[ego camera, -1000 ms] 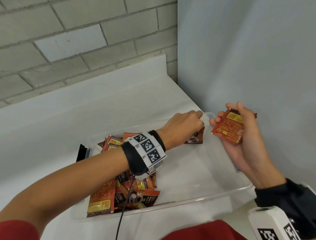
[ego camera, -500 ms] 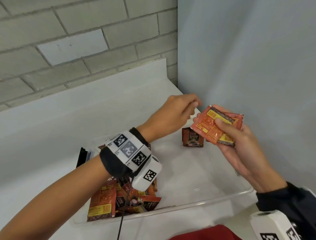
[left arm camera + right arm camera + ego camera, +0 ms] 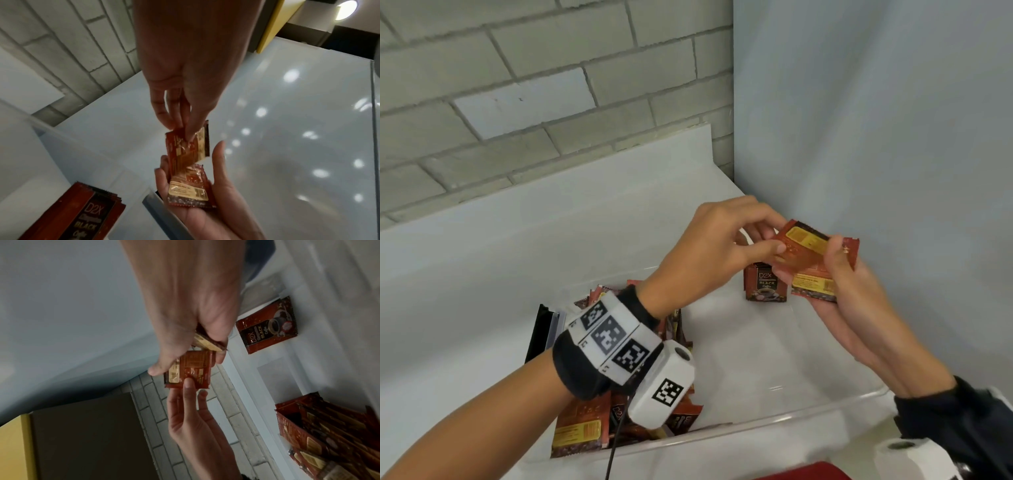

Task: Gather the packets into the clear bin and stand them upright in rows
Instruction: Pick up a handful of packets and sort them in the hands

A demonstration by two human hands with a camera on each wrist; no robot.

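Observation:
The clear bin lies on the white counter. Several red-brown coffee packets are piled at its left end, seen too in the right wrist view. An upright packet stands in the far right corner, leaning on the bin wall. Above that corner my right hand holds a small stack of packets in its palm. My left hand pinches the top packet of that stack by its edge.
A black and white flat object stands against the bin's left end. A brick wall runs behind the counter and a smooth grey panel closes the right side. The bin's right half floor is bare.
My left hand let go of the upright packet in the bin's far right corner, rose to my right hand and now pinches the top packet of the stack.

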